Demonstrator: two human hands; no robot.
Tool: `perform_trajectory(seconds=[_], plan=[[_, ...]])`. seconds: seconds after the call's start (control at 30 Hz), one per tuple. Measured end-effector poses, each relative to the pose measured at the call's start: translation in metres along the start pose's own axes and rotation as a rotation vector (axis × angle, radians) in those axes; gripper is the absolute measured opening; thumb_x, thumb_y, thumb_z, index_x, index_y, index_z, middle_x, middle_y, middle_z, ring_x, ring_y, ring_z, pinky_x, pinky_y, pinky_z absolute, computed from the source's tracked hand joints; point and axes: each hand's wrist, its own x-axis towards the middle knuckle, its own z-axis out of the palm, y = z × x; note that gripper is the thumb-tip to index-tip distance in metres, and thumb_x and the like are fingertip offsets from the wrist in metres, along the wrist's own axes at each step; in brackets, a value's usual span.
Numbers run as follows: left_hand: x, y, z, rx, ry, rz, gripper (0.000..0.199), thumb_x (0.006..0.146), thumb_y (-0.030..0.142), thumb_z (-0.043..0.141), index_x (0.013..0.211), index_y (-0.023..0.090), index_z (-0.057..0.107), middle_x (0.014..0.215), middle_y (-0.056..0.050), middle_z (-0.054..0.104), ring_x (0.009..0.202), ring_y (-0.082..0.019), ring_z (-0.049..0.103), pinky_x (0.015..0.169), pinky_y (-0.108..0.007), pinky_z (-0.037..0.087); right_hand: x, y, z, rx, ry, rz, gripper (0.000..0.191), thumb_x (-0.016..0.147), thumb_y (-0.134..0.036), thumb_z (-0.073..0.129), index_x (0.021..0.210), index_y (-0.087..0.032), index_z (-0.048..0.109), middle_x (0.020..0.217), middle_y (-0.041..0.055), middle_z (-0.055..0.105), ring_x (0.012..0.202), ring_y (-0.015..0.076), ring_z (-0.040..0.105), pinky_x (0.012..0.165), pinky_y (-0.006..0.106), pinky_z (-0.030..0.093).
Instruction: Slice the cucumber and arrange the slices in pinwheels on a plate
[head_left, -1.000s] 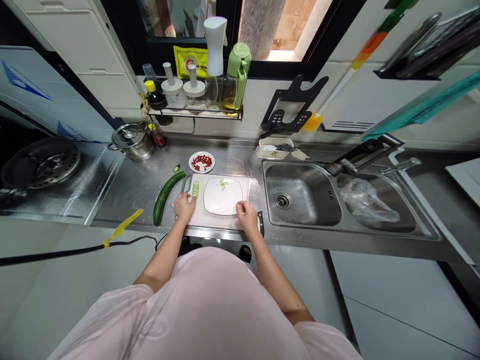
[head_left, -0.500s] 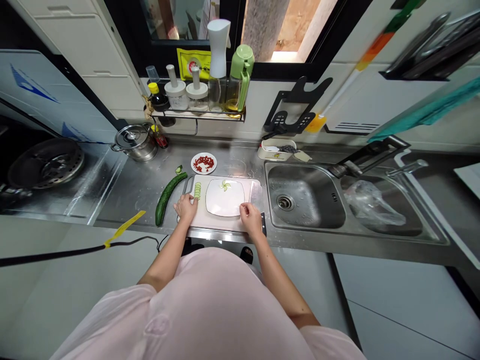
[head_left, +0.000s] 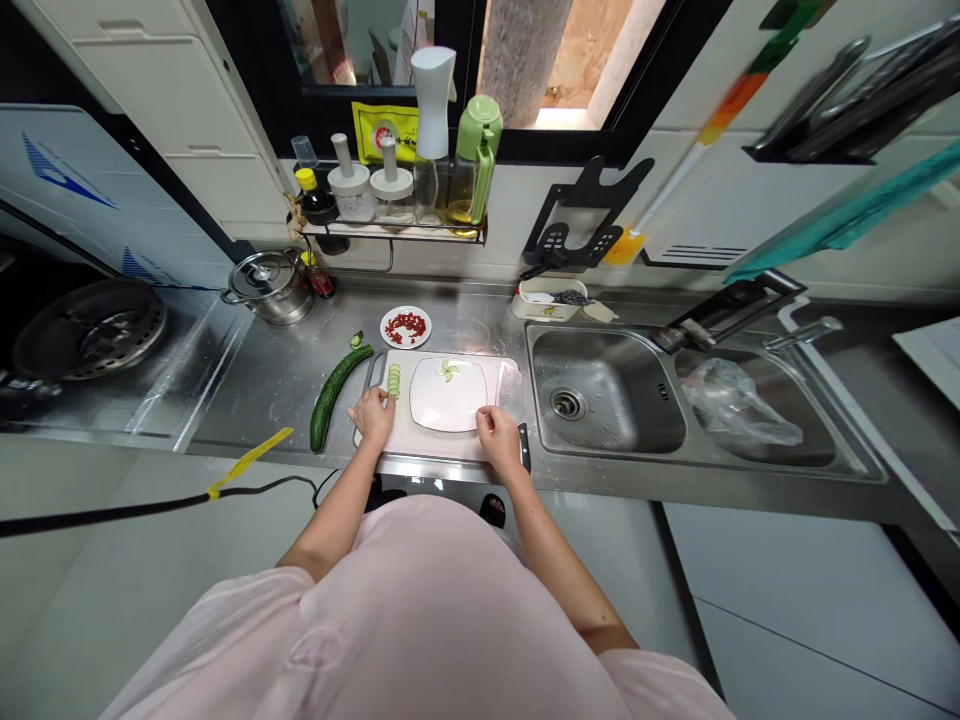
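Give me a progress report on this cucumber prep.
Done: cucumber slices sit cut on the cutting board, and a few are fanned on the white plate. In hand: the left hand is at the slices, the right hand at the plate's corner. Left: the long uncut cucumber piece lies beside the board.

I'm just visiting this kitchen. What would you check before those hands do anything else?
- Cutting board lying flat on the steel counter: ok.
- White plate sitting level on the board: ok.
- Left hand clear of the cucumber slices: not ok, its fingertips reach them.
- Right hand gripping the plate: cannot tell.
- Black handle at the board's edge belongs to a knife: cannot tell, no blade shows.
- Long cucumber piece lying off the board: ok.
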Motion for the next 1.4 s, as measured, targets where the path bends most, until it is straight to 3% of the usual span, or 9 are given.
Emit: perform_trajectory(seconds=[0.33,0.47,0.57,0.73,0.97,1.13,1.4], plan=[[0.002,-0.002,0.002,-0.209,0.024,-0.064,0.017,0.079,0.034,0.053,0.090,0.023,0.060,0.084,-0.001,0.068,0.084,-0.021,0.062,0.093,-0.042,0.033,-0.003,-0.003,-0.001,0.006,-0.008,-0.011,0.021,0.088,-0.031,0.044,0.086,-0.020,0.062,0.078,0.0046,0.062,0.074,0.0188,0.053,0.070,0.029,0.039],[0.006,0.002,-0.004,-0.428,0.013,-0.103,0.023,0.075,0.037,0.058,0.091,0.021,0.063,0.082,-0.001,0.068,0.073,-0.016,0.060,0.083,-0.034,0.042,-0.003,-0.007,-0.001,0.021,-0.012,-0.012,0.022,0.088,-0.032,0.044,0.086,-0.020,0.062,0.077,0.0045,0.062,0.073,0.0187,0.053,0.069,0.029,0.039],[0.009,0.013,-0.014,-0.663,-0.011,-0.085,0.025,0.071,0.036,0.062,0.089,0.018,0.064,0.081,-0.003,0.067,0.069,-0.014,0.058,0.069,-0.027,0.046,0.001,-0.013,-0.002,0.049,-0.003,-0.013,0.022,0.088,-0.033,0.044,0.085,-0.020,0.062,0.077,0.0043,0.063,0.072,0.0183,0.054,0.069,0.029,0.040],[0.006,0.041,-0.040,-0.946,-0.062,0.040,0.026,0.067,0.035,0.069,0.085,0.016,0.063,0.081,-0.005,0.066,0.071,-0.013,0.059,0.068,-0.026,0.048,0.015,-0.035,-0.009,0.113,0.024,-0.041,0.022,0.088,-0.034,0.046,0.085,-0.019,0.062,0.077,0.0042,0.063,0.072,0.0173,0.054,0.071,0.029,0.042],[-0.011,0.073,-0.074,-1.074,-0.206,0.129,0.033,0.066,0.035,0.074,0.090,0.018,0.058,0.078,-0.001,0.064,0.073,-0.013,0.062,0.072,-0.027,0.049,0.039,-0.082,-0.033,0.223,0.050,-0.091,0.024,0.089,-0.037,0.047,0.093,-0.019,0.062,0.080,0.0043,0.061,0.074,0.0169,0.055,0.073,0.030,0.044],[-0.020,0.086,-0.090,-1.094,-0.264,0.163,0.034,0.065,0.034,0.075,0.091,0.019,0.058,0.078,-0.001,0.064,0.074,-0.013,0.063,0.074,-0.027,0.048,0.046,-0.111,-0.050,0.253,0.002,-0.239,0.024,0.091,-0.039,0.049,0.101,-0.021,0.063,0.093,0.0045,0.062,0.088,0.0178,0.055,0.079,0.031,0.044],[-0.028,0.099,-0.105,-1.160,-0.315,0.207,0.035,0.063,0.031,0.078,0.087,0.018,0.057,0.073,0.001,0.062,0.070,-0.012,0.061,0.067,-0.024,0.045,0.051,-0.125,-0.050,0.260,-0.043,-0.355,0.020,0.091,-0.036,0.051,0.101,-0.024,0.065,0.097,0.0049,0.060,0.099,0.0211,0.052,0.091,0.038,0.040]])
